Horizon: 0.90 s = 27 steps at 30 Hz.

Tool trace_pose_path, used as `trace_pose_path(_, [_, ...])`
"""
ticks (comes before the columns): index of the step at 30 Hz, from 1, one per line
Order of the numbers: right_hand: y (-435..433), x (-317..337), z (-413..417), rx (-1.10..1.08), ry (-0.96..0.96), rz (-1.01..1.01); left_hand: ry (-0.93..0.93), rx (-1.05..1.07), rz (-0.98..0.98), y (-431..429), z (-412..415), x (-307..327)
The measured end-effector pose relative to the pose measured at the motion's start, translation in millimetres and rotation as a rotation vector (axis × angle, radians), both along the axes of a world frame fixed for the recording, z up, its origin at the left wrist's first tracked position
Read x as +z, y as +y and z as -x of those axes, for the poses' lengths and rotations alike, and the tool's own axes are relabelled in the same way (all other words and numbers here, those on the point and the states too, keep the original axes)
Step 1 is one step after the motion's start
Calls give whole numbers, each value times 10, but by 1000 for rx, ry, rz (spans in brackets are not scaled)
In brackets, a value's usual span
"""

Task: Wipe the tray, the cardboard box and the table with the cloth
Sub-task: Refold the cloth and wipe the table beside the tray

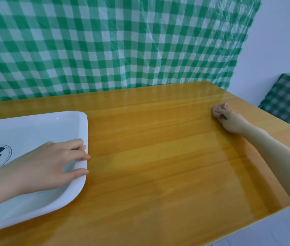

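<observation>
The tray (34, 128) is gripped at its rim by the left hand (52, 162), fingers (80, 156) curled; a cloth (217, 109) is clutched and pressed on the table (158, 157) by the right hand (231, 120)

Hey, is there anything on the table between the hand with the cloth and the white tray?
Nothing visible does. The right hand holds the cloth near the far right edge of the table. Only bare wood lies between it and the tray, whose right rim the left hand grips.
</observation>
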State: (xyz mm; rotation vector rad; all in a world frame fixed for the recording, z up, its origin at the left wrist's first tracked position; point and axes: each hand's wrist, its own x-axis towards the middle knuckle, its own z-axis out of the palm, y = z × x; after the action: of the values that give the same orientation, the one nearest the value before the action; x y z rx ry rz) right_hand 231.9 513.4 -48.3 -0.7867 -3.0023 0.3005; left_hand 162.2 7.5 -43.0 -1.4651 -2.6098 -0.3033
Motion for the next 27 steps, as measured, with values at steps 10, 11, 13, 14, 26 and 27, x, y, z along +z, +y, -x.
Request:
trace_pose_path(10, [-1299, 58, -204, 686, 38, 160, -167, 24, 35, -55, -9, 25])
trace_pose_path(11, [-1461, 61, -193, 756, 42, 173, -192, 40, 39, -56, -21, 42])
trace_pose_path(13, [-1757, 54, -143, 863, 42, 193, -234, 73, 74, -38, -47, 96])
trace_pose_path(14, [-1890, 47, -117, 903, 33, 201, -252, 88, 96, -26, -63, 126])
trace_pose_path(26, [-2652, 71, -305, 1158, -6, 211, -237, 104, 200, 23, -142, 263])
trace_pose_path(27, [-2656, 89, -332, 1160, -4, 203, -230, 100, 202, 22, -140, 259])
